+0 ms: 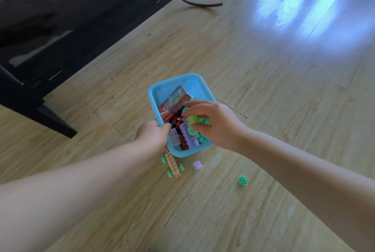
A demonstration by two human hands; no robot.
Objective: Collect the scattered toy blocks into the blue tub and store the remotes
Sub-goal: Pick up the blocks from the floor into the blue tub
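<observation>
Your left hand [153,136] grips the near-left rim of the blue tub [156,91]; the thumb curls over the edge into the tub, the other fingers are hidden beneath the rim. The tub sits on the wooden floor [263,89].

Your right hand [213,123] hovers over the tub's right half. Its fingers [189,109] are curled and pinching a cluster of green blocks [192,119], thumb below, fingertips above. Motion blur here; the exact number of pieces in the pinch cannot be told.

Under and just left of the right fingers, inside the tub: a red printed box [173,101] leaning toward the far wall, a lilac block [187,134], a pale clear block [175,137] and dark red pieces [183,142], packed together.

Outside the tub, just below the left fingers: a beige strip with green wheels [172,165], its top end touching the tub's near corner. A small lilac block [197,165] lies near it, below the right fingers. A green wheel [242,180] lies apart, further toward your right forearm.

Far left of both hands: a black glass surface [71,18] on dark legs. No remotes in view.
</observation>
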